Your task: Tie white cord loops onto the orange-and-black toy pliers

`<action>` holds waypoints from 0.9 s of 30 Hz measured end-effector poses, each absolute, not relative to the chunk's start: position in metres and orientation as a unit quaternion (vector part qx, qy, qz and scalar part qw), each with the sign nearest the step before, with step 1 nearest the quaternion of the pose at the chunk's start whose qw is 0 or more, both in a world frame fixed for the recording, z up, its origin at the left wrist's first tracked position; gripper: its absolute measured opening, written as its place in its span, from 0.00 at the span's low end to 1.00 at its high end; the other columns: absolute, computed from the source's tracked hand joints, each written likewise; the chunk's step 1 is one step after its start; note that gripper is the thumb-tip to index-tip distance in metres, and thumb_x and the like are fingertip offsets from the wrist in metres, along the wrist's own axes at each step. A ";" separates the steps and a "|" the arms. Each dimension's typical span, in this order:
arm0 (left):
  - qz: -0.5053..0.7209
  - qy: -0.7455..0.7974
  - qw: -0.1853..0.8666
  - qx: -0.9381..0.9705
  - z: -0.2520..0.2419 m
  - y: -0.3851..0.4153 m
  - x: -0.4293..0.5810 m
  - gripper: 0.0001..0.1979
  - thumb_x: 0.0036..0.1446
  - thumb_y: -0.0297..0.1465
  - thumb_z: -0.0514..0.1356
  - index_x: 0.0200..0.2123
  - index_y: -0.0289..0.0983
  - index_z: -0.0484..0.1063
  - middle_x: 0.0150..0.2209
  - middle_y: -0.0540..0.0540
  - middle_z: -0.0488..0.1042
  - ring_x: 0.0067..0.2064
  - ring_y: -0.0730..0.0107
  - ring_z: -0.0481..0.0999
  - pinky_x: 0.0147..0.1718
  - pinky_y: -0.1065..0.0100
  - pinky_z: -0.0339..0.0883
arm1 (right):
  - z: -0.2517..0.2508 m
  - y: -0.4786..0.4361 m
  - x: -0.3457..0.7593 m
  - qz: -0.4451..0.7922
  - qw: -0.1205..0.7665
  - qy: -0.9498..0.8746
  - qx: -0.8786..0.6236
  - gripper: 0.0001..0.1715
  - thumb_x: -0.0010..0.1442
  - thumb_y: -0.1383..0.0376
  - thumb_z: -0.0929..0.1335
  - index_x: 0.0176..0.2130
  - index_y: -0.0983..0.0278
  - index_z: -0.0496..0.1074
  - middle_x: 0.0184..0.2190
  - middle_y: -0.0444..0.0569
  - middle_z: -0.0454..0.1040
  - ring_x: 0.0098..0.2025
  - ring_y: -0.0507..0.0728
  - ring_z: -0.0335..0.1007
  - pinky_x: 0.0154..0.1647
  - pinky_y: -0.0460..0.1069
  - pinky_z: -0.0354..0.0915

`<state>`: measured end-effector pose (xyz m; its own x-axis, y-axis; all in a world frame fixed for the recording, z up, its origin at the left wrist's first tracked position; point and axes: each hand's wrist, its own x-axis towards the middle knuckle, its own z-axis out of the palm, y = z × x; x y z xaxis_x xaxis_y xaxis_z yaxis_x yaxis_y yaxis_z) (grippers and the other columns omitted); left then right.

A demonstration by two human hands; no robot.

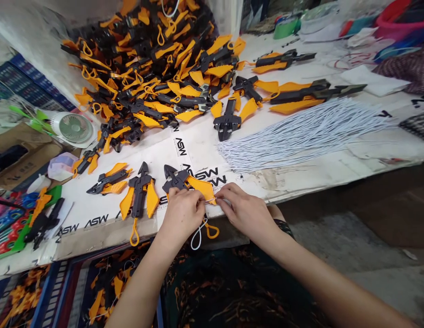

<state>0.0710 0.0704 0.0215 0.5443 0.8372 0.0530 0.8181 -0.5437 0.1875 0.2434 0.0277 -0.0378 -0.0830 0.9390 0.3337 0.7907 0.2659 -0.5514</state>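
Observation:
A black plastic toy with orange wings (200,186) lies at the table's front edge, its pointed black end facing away from me. My left hand (184,210) is closed over the toy's near part, pinching a thin white cord (196,240) by the orange wing tip. The cord's loop hangs below, beside an orange ring (213,231). My right hand (244,210) pinches the cord close to the same wing tip, and the fingertips of both hands are a short way apart. To the left lie a similar winged toy (139,195) and another one (111,179).
A large heap of black and orange toys (147,68) fills the back left. Many white cords (301,134) lie bundled to the right. A small fan (73,127) stands at the left, past a green tray (18,243) of coloured parts. Crates with orange pieces (25,296) sit below the table.

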 end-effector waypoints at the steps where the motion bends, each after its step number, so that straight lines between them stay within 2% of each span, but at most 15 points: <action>1: 0.074 0.478 0.072 0.872 0.020 0.070 0.071 0.09 0.61 0.25 0.56 0.31 0.39 0.75 0.30 0.48 0.79 0.35 0.63 0.76 0.42 0.57 0.58 | -0.038 0.028 0.243 0.119 0.328 -0.729 -0.589 0.10 0.68 0.65 0.62 0.42 0.62 0.73 0.42 0.48 0.75 0.32 0.55 0.75 0.24 0.47 0.61; 6: 0.093 0.475 0.130 0.865 0.022 0.068 0.069 0.09 0.64 0.27 0.56 0.33 0.40 0.75 0.35 0.50 0.80 0.40 0.64 0.77 0.43 0.59 0.56 | -0.037 0.028 0.244 0.127 0.365 -0.704 -0.596 0.10 0.66 0.65 0.62 0.35 0.62 0.70 0.37 0.47 0.75 0.26 0.52 0.71 0.24 0.47 0.59; 9: 0.096 0.469 0.168 0.862 0.023 0.070 0.065 0.13 0.68 0.30 0.53 0.33 0.40 0.76 0.35 0.49 0.80 0.42 0.63 0.77 0.43 0.60 0.57 | -0.038 0.031 0.267 0.131 0.453 -0.605 -0.642 0.06 0.62 0.64 0.63 0.35 0.62 0.69 0.35 0.50 0.75 0.26 0.54 0.70 0.26 0.48 0.62; 11: 0.096 0.465 0.181 0.861 0.022 0.072 0.062 0.16 0.69 0.31 0.51 0.33 0.39 0.76 0.34 0.48 0.79 0.41 0.63 0.77 0.42 0.61 0.58 | -0.041 0.037 0.294 0.198 0.563 -0.461 -0.657 0.05 0.61 0.64 0.64 0.38 0.62 0.68 0.37 0.52 0.77 0.25 0.54 0.70 0.26 0.49 0.64; 13: 0.096 0.459 0.191 0.862 0.021 0.074 0.058 0.16 0.69 0.31 0.51 0.34 0.39 0.77 0.34 0.48 0.79 0.42 0.63 0.77 0.43 0.62 0.58 | -0.043 0.046 0.319 0.306 0.672 -0.312 -0.598 0.03 0.61 0.64 0.63 0.33 0.60 0.63 0.40 0.57 0.77 0.27 0.54 0.71 0.24 0.49 0.64; 15: 0.101 0.453 0.200 0.863 0.019 0.075 0.056 0.15 0.69 0.30 0.51 0.35 0.40 0.78 0.36 0.49 0.80 0.43 0.63 0.77 0.44 0.62 0.58 | -0.042 0.052 0.333 0.391 0.705 -0.215 -0.551 0.07 0.60 0.65 0.62 0.29 0.60 0.61 0.35 0.58 0.76 0.27 0.53 0.71 0.24 0.49 0.64; 17: 0.110 0.446 0.204 0.864 0.018 0.074 0.054 0.15 0.69 0.30 0.52 0.37 0.41 0.78 0.37 0.49 0.80 0.44 0.64 0.77 0.45 0.61 0.58 | -0.038 0.052 0.330 0.415 0.722 -0.194 -0.518 0.09 0.61 0.65 0.61 0.28 0.60 0.60 0.28 0.51 0.73 0.25 0.52 0.68 0.24 0.48 0.65; 20: 0.170 0.438 0.160 0.868 0.022 0.062 0.052 0.11 0.68 0.30 0.53 0.44 0.40 0.76 0.40 0.48 0.80 0.43 0.64 0.77 0.45 0.61 0.58 | -0.025 0.037 0.300 0.390 0.696 -0.328 -0.506 0.07 0.62 0.62 0.65 0.32 0.60 0.62 0.24 0.42 0.68 0.22 0.50 0.64 0.24 0.46 0.65; 24: 0.246 0.378 0.007 0.892 0.032 0.037 0.049 0.15 0.67 0.32 0.55 0.55 0.40 0.70 0.48 0.43 0.77 0.47 0.62 0.74 0.50 0.58 0.57 | -0.011 0.010 0.249 0.421 0.494 -0.575 -0.498 0.10 0.67 0.57 0.65 0.42 0.61 0.67 0.27 0.44 0.74 0.26 0.53 0.71 0.30 0.47 0.69; 27: 0.211 0.361 -0.044 0.907 0.035 0.026 0.045 0.11 0.68 0.32 0.55 0.49 0.40 0.73 0.44 0.45 0.79 0.43 0.63 0.73 0.50 0.57 0.54 | -0.010 -0.002 0.226 0.436 0.468 -0.606 -0.473 0.10 0.69 0.57 0.62 0.43 0.61 0.66 0.29 0.46 0.76 0.28 0.53 0.74 0.32 0.47 0.70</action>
